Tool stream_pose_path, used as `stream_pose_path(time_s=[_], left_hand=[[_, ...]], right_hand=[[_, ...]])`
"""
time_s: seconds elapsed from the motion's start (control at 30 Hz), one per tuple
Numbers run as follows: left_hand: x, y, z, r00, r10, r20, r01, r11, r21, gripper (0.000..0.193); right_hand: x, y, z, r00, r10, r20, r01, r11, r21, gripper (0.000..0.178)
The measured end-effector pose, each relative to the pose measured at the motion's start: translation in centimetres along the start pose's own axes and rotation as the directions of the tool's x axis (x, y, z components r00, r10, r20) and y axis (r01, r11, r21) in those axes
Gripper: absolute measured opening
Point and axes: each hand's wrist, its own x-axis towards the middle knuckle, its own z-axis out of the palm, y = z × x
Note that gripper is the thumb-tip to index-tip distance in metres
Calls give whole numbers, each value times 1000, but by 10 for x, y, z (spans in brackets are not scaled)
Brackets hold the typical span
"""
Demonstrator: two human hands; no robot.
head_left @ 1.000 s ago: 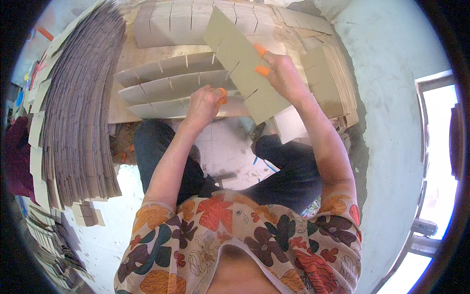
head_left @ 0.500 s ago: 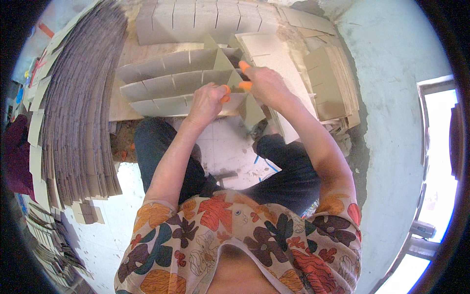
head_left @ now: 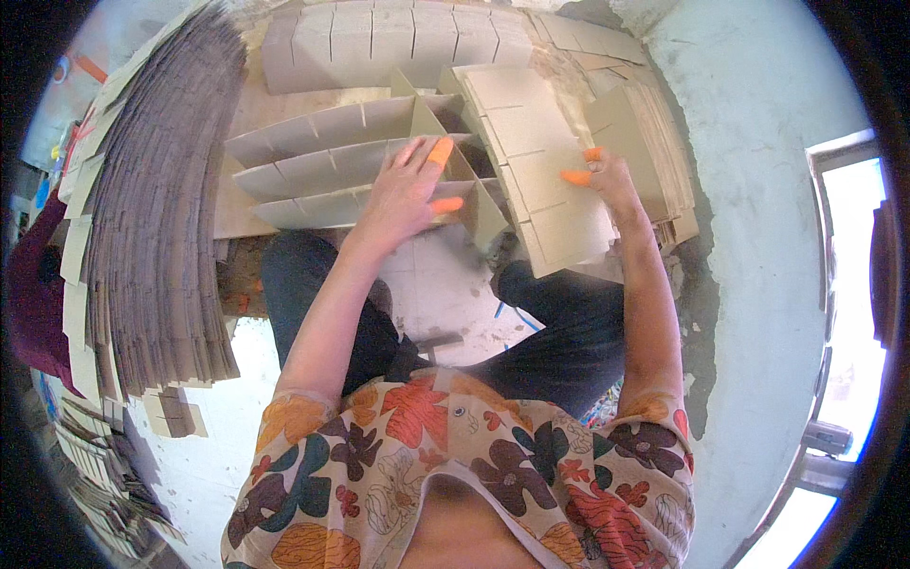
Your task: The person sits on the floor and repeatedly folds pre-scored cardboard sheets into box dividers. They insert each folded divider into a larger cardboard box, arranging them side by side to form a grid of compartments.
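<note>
Three long grey cardboard strips [head_left: 327, 161] stand on edge side by side, with a slotted cross strip [head_left: 431, 119] set across their right ends. My left hand [head_left: 403, 194] lies over those right ends, its fingers stretched and apart, orange covers on the thumb and a finger. Farther right, my right hand [head_left: 614, 185] is at the right edge of a flat stack of slotted cardboard strips [head_left: 531, 171]. Its orange-covered thumb and finger are apart over the stack, the other fingers bent, and no strip shows between them.
A tall, long pile of cardboard strips [head_left: 156, 209] runs along the left. More slotted strips [head_left: 389, 43] stand at the back, and another stack [head_left: 654, 161] leans near the wall [head_left: 768, 237] on the right. At far left shows another person's dark red sleeve [head_left: 38, 294].
My right hand has moved right, from the cross strip to the stack's right edge. My left hand has gone from closed at the strips to spread fingers.
</note>
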Motion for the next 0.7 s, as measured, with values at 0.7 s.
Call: stream_pose_path(time_s=[0.7], left_hand=[[-37, -34, -43, 986, -110, -125, 130, 978, 161, 34]], right_hand=[[-39, -135, 23, 776, -603, -185, 606, 794, -50, 51]])
